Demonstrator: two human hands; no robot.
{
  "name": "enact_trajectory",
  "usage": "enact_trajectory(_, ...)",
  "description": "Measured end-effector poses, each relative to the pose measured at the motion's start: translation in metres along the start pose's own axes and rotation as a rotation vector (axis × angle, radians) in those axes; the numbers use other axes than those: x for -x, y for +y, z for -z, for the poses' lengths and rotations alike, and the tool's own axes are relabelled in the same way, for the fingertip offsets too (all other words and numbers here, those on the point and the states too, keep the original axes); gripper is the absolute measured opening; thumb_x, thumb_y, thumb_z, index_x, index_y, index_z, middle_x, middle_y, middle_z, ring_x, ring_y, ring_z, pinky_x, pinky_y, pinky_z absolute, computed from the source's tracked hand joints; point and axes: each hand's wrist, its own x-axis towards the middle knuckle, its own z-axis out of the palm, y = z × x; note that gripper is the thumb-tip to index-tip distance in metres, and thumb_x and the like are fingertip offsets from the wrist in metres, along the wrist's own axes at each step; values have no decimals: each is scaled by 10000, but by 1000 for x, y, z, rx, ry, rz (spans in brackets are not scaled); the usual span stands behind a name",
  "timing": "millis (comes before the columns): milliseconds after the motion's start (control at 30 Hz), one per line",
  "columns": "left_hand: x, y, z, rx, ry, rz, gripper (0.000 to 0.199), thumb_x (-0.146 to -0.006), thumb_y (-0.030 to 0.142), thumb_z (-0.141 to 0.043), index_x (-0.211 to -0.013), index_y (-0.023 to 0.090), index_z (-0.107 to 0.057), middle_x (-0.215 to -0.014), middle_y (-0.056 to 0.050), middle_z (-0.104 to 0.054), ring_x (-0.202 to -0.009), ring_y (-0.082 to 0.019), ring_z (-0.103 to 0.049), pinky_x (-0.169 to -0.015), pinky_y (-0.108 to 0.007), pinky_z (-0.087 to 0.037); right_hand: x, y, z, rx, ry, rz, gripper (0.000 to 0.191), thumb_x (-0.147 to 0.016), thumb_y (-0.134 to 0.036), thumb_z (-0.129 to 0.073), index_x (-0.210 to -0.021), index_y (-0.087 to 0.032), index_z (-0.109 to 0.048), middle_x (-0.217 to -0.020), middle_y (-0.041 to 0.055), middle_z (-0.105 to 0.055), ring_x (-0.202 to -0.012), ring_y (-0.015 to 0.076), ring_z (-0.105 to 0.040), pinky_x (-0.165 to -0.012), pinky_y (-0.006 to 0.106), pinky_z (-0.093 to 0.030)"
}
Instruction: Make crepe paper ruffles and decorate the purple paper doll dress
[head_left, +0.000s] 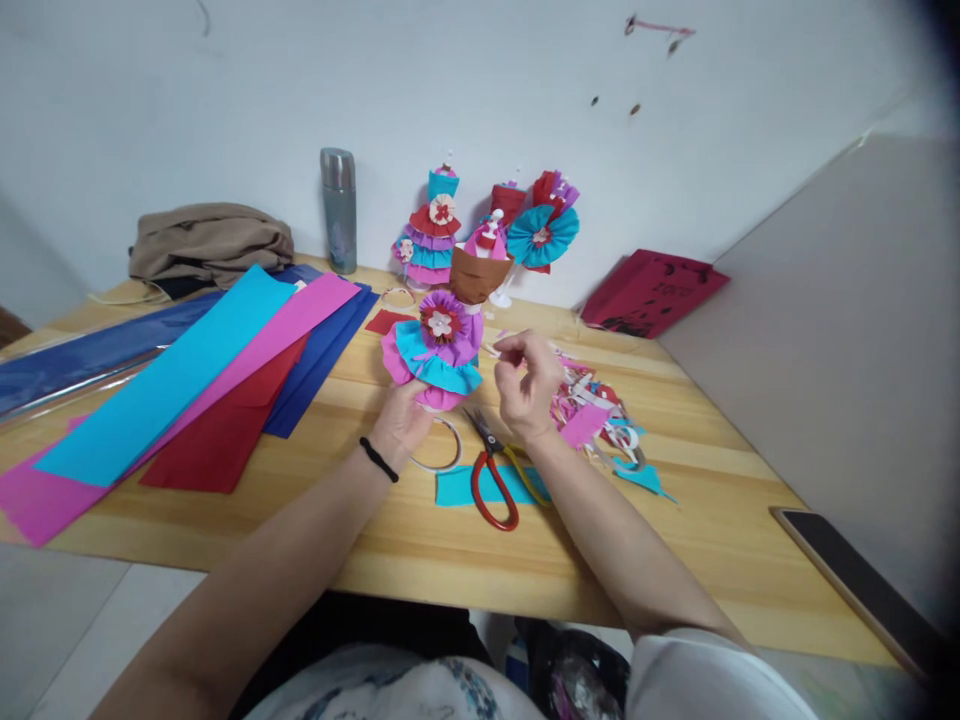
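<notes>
My left hand (pixel 403 418), with a black band at the wrist, is closed round the lower part of a small mannequin in a crepe-paper dress (pixel 437 355). The dress has a brown top, ruffles in pink, blue and purple, and a purple and red rosette at its front. Just right of the ruffles, my right hand (pixel 529 385) is raised with curled fingers pinched together; whatever they hold, if anything, is hidden. Scissors (pixel 491 465) with one red and one yellow handle lie below the hands, over a blue paper strip (pixel 456 486). A roll of tape (pixel 439 446) is beside them.
Folded crepe paper (pixel 180 370) in several colours covers the left side. Behind stand a thermos (pixel 340 212) and other dressed mannequins (pixel 433 240). Paper scraps (pixel 592 415) are heaped at right, near a dark red bag (pixel 651 292). A phone (pixel 847 580) lies at the right edge.
</notes>
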Motion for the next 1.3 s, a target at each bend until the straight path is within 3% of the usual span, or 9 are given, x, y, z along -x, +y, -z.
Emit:
enact_trajectory(133, 2, 0, 0, 20, 4, 10, 462, -728, -8, -625, -1121, 210, -731, -1134, -47, -786, -1073, -230, -734, -1080, -455, -509, -33, -2, 2, -7, 90, -142, 244, -958, -440, -509, -1003, -224, -613, -770, 12, -581, -651, 175, -553, -608, 326, -440)
enact_trajectory(300, 1, 2, 5, 14, -4, 27, 436, -770, 38, -645, -1165, 212, -703, -1189, -57, -768, -1234, -272, -668, -1137, -518, -464, -94, 2, -2, 38, -1, -31, 330, -941, -492, -550, -1083, -215, -660, -1032, 89, -698, -882, 214, -641, -721, 363, -519)
enact_trajectory(400, 0, 4, 5, -30, -36, 31, 452, -777, 51, -660, -1202, 202, -680, -1194, -82, -764, -1252, -309, -655, -1117, -560, -474, -123, 4, -8, 51, -102, -2, 260, -938, -453, -580, -997, -222, -683, -929, 58, -712, -823, 206, -647, -762, 383, -530)
enact_trajectory(467, 0, 6, 5, -41, -41, 35, 476, -797, 52, -637, -1247, 204, -662, -1207, -92, -759, -1257, -316, -652, -1111, -576, -475, -134, 4, -11, 71, -172, -17, 239, -922, -428, -605, -816, -223, -665, -783, 30, -683, -731, 199, -625, -721, 381, -525)
enact_trajectory(567, -1, 8, 3, -6, 3, 35, 519, -822, 43, -592, -1308, 218, -643, -1245, -79, -748, -1303, -287, -621, -1153, -538, -445, -141, 1, -15, 81, -222, -57, 343, -905, -432, -632, -636, -226, -578, -609, 2, -595, -631, 183, -577, -663, 361, -507)
enact_trajectory(733, -1, 15, 3, 89, 72, 54, 511, -850, 119, -516, -1333, 220, -649, -1273, -76, -737, -1309, -303, -614, -1161, -569, -423, -142, -6, -13, 124, -194, -155, 349, -881, -314, -668, -577, -217, -528, -544, -16, -528, -591, 165, -533, -664, 348, -464)
enact_trajectory(967, 7, 18, -4, 116, -103, -19, 460, -1028, 432, -443, -1449, 269, -533, -1505, -89, -572, -1431, -297, -494, -1188, -568, -388, -142, -11, -9, 208, -140, -249, 308, -858, -222, -669, -585, -216, -525, -600, -2, -576, -650, 171, -533, -700, 337, -419)
enact_trajectory(1100, 4, 12, -7, 69, -75, 8, 460, -976, 225, -553, -1434, 266, -532, -1467, -79, -609, -1404, -270, -527, -1195, -518, -396, -141, -15, -11, 260, -134, -232, 356, -863, -210, -672, -562, -226, -482, -567, -12, -530, -605, 152, -467, -659, 338, -394)
enact_trajectory(1300, -1, 12, -4, 51, 83, 51, 393, -909, 79, -515, -1233, 237, -671, -1078, -33, -795, -1244, -242, -663, -1167, -514, -440, -138, 3, -13, 172, -123, -126, 365, -899, -373, -666, -595, -237, -517, -562, -6, -526, -643, 186, -541, -708, 389, -478)
